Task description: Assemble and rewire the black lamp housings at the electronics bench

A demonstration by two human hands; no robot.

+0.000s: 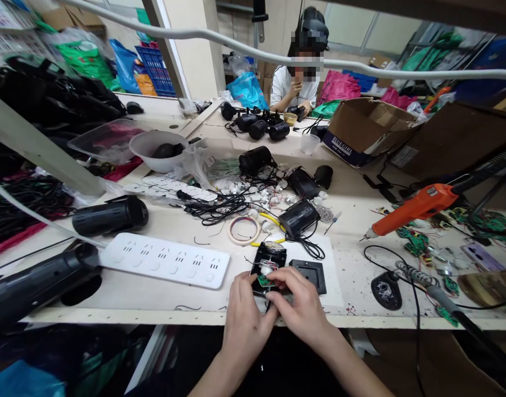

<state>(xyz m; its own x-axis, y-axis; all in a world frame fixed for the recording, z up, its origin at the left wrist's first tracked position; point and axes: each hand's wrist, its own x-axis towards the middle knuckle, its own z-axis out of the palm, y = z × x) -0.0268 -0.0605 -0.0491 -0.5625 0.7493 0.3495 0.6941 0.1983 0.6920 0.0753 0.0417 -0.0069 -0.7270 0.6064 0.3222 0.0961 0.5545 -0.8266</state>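
An open black plastic housing [279,257] lies at the bench's front edge, with wires, a pale round part and a small green circuit board [263,282] inside. My left hand [243,317] is closed on the housing's near left side, thumb at its front. From the right, my right hand [303,302] pinches the edge of the circuit board, its thumb low near the front of the housing. Exactly where the fingertips touch is partly hidden. Beside my right hand lies a black square frame [312,274] on a white sheet.
A white power strip [166,260] lies left, an orange electric screwdriver [414,209] hangs right. Nearby are a tape roll [243,230], black housing [299,218], soldering iron [443,300] and several circuit boards [414,242]. A person [296,88] sits across the bench.
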